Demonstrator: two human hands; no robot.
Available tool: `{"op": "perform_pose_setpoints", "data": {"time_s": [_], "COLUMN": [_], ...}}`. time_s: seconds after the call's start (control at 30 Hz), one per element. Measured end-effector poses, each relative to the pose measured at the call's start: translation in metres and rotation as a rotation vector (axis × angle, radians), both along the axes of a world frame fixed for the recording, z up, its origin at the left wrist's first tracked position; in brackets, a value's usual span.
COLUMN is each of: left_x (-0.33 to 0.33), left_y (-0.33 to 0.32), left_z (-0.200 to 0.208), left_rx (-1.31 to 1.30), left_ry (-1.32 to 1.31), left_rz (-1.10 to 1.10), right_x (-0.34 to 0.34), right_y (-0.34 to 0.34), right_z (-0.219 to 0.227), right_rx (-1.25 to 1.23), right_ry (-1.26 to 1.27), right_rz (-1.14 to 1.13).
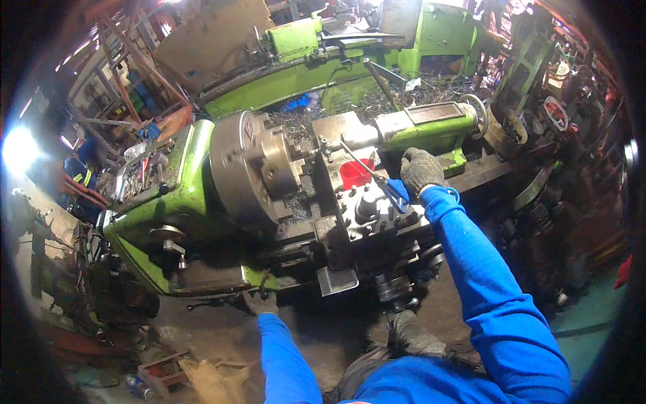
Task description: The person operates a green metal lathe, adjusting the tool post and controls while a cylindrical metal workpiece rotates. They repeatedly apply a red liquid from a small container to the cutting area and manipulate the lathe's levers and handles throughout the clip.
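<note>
A green lathe fills the middle, with a large steel chuck (252, 165) at the left of its bed. My right hand (422, 170), in a grey knit glove, is closed against a blue-handled tool (397, 192) above the tool post (369, 205). The tool's long thin shaft slants up and left past a red cup (353, 175) on the carriage. Below the headstock's front edge, my left hand (261, 303), also gloved, is closed at a small dark lever (267, 281). Its fingers are partly in shadow.
Right of the carriage stands the green tailstock (431, 128) with a handwheel (476, 116). Small tools (138, 175) lie on the headstock top. Metal shavings (431, 91) lie behind the bed, before another green machine (296, 40). A person (84, 172) is at the far left.
</note>
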State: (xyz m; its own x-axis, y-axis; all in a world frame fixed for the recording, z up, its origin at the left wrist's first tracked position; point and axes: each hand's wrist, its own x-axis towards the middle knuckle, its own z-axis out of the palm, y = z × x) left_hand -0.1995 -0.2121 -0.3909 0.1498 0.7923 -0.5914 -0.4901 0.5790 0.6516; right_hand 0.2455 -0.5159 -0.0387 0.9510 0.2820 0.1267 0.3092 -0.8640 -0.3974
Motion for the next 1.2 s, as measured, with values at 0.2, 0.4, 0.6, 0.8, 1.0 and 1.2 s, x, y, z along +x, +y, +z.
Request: {"op": "perform_pose_setpoints", "data": {"time_s": [0.2,0.4,0.6,0.8,1.0,1.2], "left_x": [-0.057,-0.155,-0.173,-0.162,-0.158,-0.169], "left_y": [-0.053,-0.17,-0.186,-0.167,-0.158,-0.165], "left_z": [-0.066,-0.099,-0.067,-0.05,-0.04,-0.026], "left_rx": [0.384,0.579,0.436,0.473,0.486,0.433], "left_ry": [0.904,1.349,1.35,1.376,1.4,1.442], "left_rz": [-0.773,-1.831,-1.832,-1.817,-1.798,-1.779], "right_x": [0.003,0.001,0.001,0.014,0.007,0.001], "right_y": [0.004,0.011,0.0,-0.001,0.003,-0.001], "right_z": [-0.01,-0.01,0.003,-0.009,-0.002,0.008], "right_rx": [0.071,0.068,0.022,0.02,0.032,-0.041], "right_ry": [-0.023,-0.014,0.093,0.07,0.067,0.141], "right_rz": [-0.004,-0.002,-0.02,0.007,0.038,0.105]}}
